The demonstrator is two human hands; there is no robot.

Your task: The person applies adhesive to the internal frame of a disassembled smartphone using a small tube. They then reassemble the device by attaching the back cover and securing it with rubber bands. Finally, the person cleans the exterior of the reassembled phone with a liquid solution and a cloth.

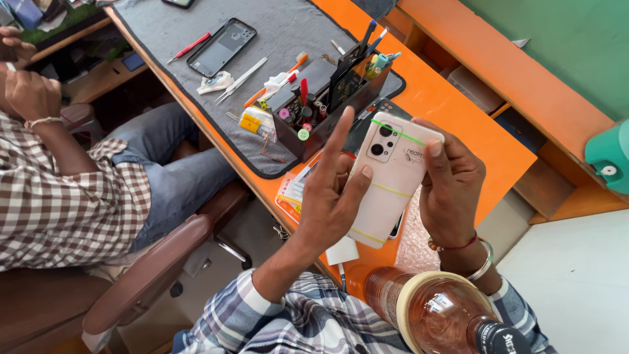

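A person is holding a pale pink smartphone (391,180) back-side up between both hands above the orange surface (458,111), just in front of a black tool organizer (321,98). The left hand (331,196) is cradling the phone's left edge, its thumb lying on the back cover and its index finger sticking straight up toward the organizer, so this hand is only partly closed on the phone. The right hand (449,187) is gripping the phone's right edge, with the thumb pressing near the camera block. Thin yellow-green rubber bands (393,190) are wrapping the phone at three places. The organizer is sitting on a grey work mat (275,26), and beyond it on the mat a phone frame (221,46), a red pen (190,47) and metal tweezers (241,80) are lying. Nearest the camera, a clear bottle (432,311) is standing. Left of the organizer, another person in a checked shirt (59,210) is sitting.
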